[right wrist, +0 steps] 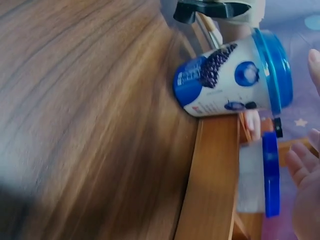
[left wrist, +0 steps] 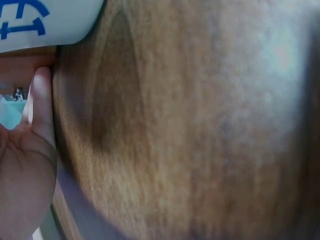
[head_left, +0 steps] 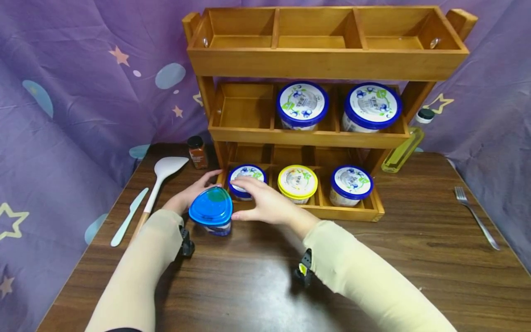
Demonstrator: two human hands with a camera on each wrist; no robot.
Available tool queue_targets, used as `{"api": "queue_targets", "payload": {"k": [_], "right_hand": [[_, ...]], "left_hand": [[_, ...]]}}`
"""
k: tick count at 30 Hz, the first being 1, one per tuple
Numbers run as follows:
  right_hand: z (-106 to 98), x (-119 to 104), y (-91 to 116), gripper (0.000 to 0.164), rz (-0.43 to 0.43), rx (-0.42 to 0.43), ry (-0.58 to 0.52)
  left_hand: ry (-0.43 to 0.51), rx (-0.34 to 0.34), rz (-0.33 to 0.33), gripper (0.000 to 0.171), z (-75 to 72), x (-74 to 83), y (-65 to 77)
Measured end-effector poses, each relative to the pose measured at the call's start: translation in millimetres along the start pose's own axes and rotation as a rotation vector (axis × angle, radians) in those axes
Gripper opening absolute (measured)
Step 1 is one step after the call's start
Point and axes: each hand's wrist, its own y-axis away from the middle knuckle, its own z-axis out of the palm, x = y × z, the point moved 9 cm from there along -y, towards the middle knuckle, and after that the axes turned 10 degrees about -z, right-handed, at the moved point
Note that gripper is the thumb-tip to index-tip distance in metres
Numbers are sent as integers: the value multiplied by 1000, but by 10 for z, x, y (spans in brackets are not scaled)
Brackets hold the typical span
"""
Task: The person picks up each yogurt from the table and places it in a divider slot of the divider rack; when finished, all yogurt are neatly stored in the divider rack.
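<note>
A cup with a bright blue rounded triangular lid (head_left: 211,206) stands upright on the table at the shelf's front left corner; berries are printed on its side (right wrist: 225,80). My left hand (head_left: 198,189) is behind this cup, its fingers reaching toward the left end of the bottom shelf. The cup hides part of that hand. My right hand (head_left: 269,203) has its fingers spread over the front of a blue-lidded tub (head_left: 247,177) in the bottom left compartment. Its thumb points at the cup. In the right wrist view a gap separates the right fingers from the tub's lid (right wrist: 271,175).
The wooden shelf (head_left: 327,64) has three tiers. A yellow-lidded tub (head_left: 297,183) and several blue-lidded tubs stand in it. At left lie a white ladle (head_left: 166,167) and a pale knife (head_left: 129,216), near a spice jar (head_left: 197,152). An oil bottle (head_left: 402,147) and fork (head_left: 477,219) are right.
</note>
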Motion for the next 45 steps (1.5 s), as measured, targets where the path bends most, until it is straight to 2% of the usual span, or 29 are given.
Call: {"api": "queue_targets", "payload": {"k": [5, 13, 22, 26, 33, 39, 45], "right_hand": [[115, -40, -100, 78, -19, -19, -15], [253, -98, -184, 81, -32, -65, -8], [361, -175, -256, 78, -64, -86, 25], [383, -184, -257, 72, -74, -89, 51], [373, -167, -215, 71, -76, -98, 37], [332, -158, -135, 69, -68, -133, 16], [324, -146, -60, 70, -31, -145, -17]], "left_hand": [[16, -3, 31, 65, 4, -10, -25], [-18, 33, 61, 62, -45, -204, -233], [-41, 22, 95, 59, -50, -191, -205], [-62, 29, 107, 58, -58, -181, -202], [-49, 48, 60, 62, -72, -231, -252], [-42, 46, 94, 65, -74, -235, -295], [-1, 24, 90, 65, -42, -240, -304]]}}
